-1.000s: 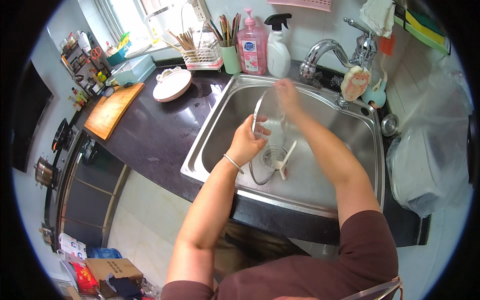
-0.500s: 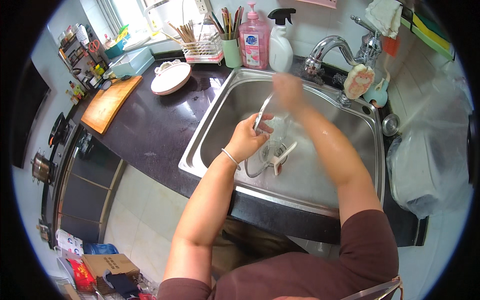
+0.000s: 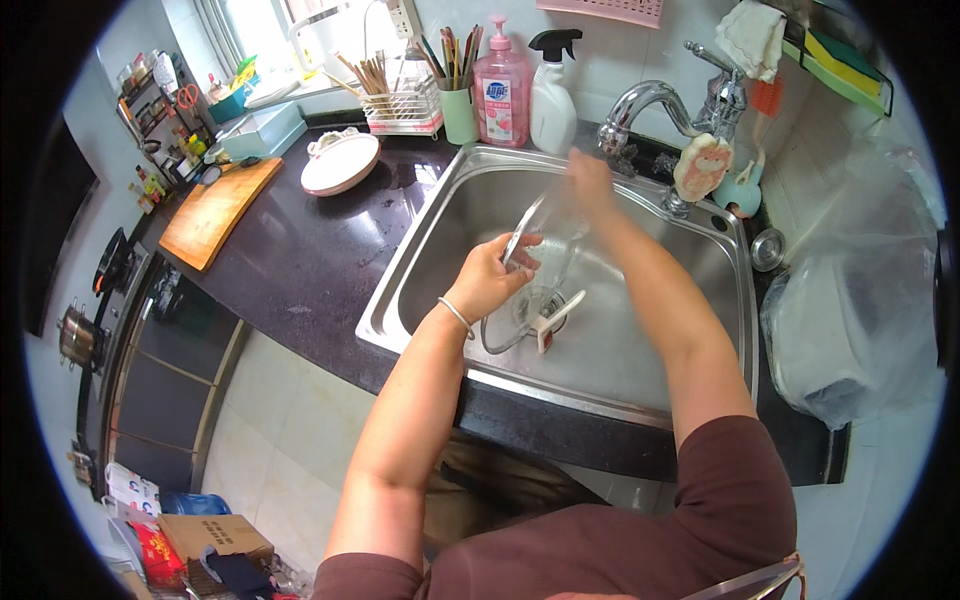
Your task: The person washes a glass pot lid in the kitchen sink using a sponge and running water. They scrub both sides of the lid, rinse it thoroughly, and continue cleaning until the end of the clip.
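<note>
Clear and metal-rimmed, a round lid (image 3: 506, 320) is slanting over the sink (image 3: 640, 325); my left fingers (image 3: 515, 280) are grasping its edge, my right fingers (image 3: 582, 175) blurring, grip unclear.

A bright window (image 3: 268, 22) lights the dark worktop (image 3: 310, 245), pale tiled floor (image 3: 272, 415), dark cabinets (image 3: 165, 395) and whitish wall (image 3: 622, 62).

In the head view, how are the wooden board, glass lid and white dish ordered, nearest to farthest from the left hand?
1. Glass lid, held in the left hand.
2. White dish, on the counter left of the sink.
3. Wooden board, farther left.
</note>
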### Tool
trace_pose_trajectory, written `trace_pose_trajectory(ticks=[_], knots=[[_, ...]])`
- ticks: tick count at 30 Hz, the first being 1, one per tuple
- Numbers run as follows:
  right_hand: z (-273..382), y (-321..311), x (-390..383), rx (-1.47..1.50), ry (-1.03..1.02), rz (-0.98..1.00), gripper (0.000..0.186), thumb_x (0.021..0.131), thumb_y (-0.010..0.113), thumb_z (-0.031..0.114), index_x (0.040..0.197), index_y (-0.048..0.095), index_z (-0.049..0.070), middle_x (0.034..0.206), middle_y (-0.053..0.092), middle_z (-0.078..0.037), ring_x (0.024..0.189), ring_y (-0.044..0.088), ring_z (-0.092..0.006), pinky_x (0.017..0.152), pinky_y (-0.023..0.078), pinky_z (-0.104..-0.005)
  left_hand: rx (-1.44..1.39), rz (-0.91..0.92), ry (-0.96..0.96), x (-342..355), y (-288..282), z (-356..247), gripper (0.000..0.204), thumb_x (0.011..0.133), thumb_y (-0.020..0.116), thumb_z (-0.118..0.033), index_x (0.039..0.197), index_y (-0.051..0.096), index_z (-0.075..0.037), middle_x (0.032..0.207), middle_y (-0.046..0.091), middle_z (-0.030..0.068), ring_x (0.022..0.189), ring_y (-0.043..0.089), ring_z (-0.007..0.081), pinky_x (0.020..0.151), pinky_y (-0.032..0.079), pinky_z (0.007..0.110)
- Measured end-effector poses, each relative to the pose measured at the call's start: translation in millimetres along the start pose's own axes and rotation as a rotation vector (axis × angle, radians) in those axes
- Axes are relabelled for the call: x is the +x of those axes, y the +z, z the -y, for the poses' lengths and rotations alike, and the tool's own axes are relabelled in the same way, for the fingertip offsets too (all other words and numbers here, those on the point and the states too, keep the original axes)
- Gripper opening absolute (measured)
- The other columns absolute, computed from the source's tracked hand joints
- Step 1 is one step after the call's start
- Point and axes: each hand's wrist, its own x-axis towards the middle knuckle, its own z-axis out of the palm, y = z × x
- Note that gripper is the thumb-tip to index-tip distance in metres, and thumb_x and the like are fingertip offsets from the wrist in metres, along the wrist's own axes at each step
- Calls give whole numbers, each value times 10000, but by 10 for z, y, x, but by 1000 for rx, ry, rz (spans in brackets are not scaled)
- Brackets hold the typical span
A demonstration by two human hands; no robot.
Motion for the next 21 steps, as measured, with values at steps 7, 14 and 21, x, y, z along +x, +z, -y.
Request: trace_pose_trajectory(ticks=[7,14,21], knots=[[987,86,-354,-113,-342,34,324,858,518,311,665,595,62,598,586,-138,590,584,-312,572,443,-396,154,-153,-125,-91,-156,-46,243,761,679,-63,992,630,-5,880,660,59,741,601,86,695,472,227],[1127,279,-484,-100,-668,62,159,811,548,222,761,604,83,759,608,-108,710,574,-291,635,453,-406,189,-96,-75,-27,-149,-16,188,738,668,-41,913,623,9,803,652,71,712,609,110,619,487,262],[872,398,-338,82,-293,77,183,868,460,141,865,602,25,918,624,-148,877,582,-325,849,435,-423,104,-177,-99,-46,-146,103,258,727,670,-3,970,588,32,857,658,104,774,631,129,653,503,256]])
